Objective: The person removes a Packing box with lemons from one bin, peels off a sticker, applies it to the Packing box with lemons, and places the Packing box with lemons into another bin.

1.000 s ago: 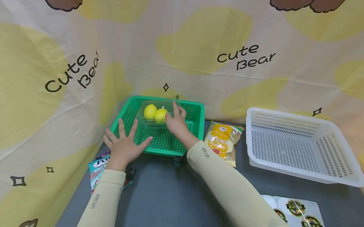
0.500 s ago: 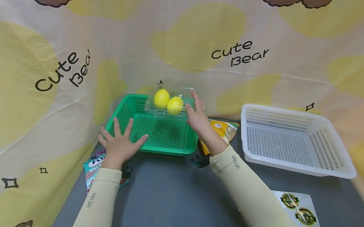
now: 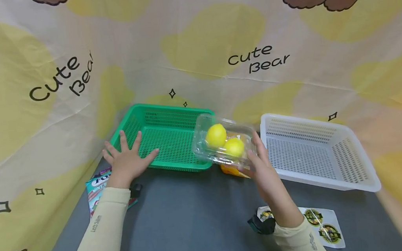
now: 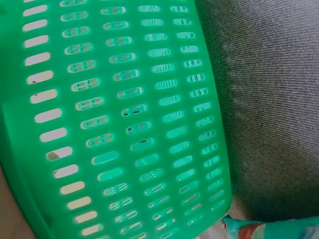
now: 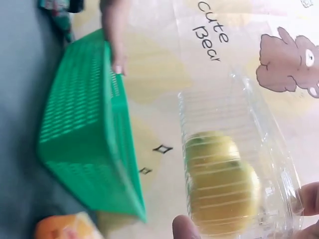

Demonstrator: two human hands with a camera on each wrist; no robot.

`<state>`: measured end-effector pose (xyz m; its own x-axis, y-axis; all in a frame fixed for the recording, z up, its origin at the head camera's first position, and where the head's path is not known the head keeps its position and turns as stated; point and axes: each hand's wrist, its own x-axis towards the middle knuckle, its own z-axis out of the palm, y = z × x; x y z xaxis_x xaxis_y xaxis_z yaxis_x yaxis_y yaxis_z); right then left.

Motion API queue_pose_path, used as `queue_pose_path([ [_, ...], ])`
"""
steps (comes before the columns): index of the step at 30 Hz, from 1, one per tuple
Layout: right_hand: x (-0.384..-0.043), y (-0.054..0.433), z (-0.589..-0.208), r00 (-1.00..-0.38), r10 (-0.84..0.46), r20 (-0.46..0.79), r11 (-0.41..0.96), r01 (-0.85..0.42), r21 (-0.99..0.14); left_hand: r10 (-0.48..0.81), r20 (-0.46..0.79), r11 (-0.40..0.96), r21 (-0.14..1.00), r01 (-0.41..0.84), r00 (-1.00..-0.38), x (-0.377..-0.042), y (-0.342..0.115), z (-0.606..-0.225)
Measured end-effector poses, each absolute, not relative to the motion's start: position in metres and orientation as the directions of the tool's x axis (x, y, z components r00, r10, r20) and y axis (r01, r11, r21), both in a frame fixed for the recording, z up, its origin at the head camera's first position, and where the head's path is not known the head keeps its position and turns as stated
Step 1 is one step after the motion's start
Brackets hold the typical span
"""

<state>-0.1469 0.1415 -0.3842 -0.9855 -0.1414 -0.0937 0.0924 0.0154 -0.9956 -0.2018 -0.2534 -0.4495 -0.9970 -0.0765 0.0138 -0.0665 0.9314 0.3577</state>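
Observation:
My right hand (image 3: pixel 266 171) grips one end of a clear plastic container (image 3: pixel 202 141), its thumb and fingers on opposite sides. Two yellow lemons (image 3: pixel 216 135) lie inside, showing through the ribbed plastic in the right wrist view. The container is raised and overlaps the right end of a green basket (image 3: pixel 161 146). My left hand (image 3: pixel 126 163), fingers spread straight, rests at the basket's left rim. Only the basket's slotted outer wall (image 4: pixel 149 119) fills most of the left wrist view.
A white basket (image 3: pixel 299 153) stands at the right. An orange-yellow bag (image 3: pixel 231 171) lies partly hidden under the container. Left of the left forearm is a teal mint bag (image 3: pixel 94 193). Round stickers on a sheet (image 3: pixel 328 233) lie by the right wrist. A printed curtain (image 3: pixel 194 43) closes off the back.
My right hand has lifted the lemon container out of the green basket and carried it right, toward the white basket. The left hand stays at the green basket's rim.

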Motion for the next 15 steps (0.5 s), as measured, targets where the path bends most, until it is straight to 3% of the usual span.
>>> queue_pose_path([
  [8,-0.081,0.171,-0.417,-0.989,-0.096,-0.116,0.081,0.108,-0.991,-0.075,0.013,0.933,0.354,-0.066,-0.997,-0.203,-0.254,-0.450],
  [15,-0.050,0.169,-0.450,-0.985,-0.062,-0.162,0.129,0.153,-0.980,-0.070,0.003,0.931,0.359,-0.064,-0.998,-0.204,-0.253,-0.452],
])
